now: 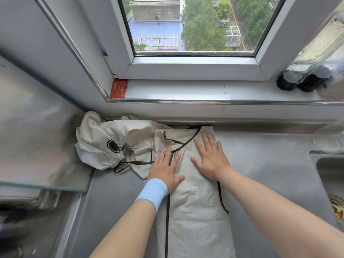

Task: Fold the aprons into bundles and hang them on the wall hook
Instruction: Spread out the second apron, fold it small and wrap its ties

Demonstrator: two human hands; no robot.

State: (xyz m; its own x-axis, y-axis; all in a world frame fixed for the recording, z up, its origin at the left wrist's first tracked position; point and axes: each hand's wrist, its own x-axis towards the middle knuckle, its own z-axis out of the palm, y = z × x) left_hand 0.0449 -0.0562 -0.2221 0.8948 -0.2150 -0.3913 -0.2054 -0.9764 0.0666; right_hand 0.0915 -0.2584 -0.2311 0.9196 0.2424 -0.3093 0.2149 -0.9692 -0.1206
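A beige apron [193, 211] with dark trim and dark straps lies folded into a long narrow strip on the grey counter [264, 164], running from the wall toward me. My left hand [165, 168], with a light blue wristband, lies flat on the strip's left side, fingers spread. My right hand [210, 157] presses flat on its right side a little farther up. A second beige apron [104, 140] sits crumpled in a heap to the left, against the wall, its dark straps trailing on the counter. No wall hook is in view.
A glass-topped stove [37, 138] fills the left side. A sink [331, 183] with a drain is at the right edge. The windowsill [176, 90] holds a red packet [118, 88] at left and dark-capped bottles [305, 79] at right.
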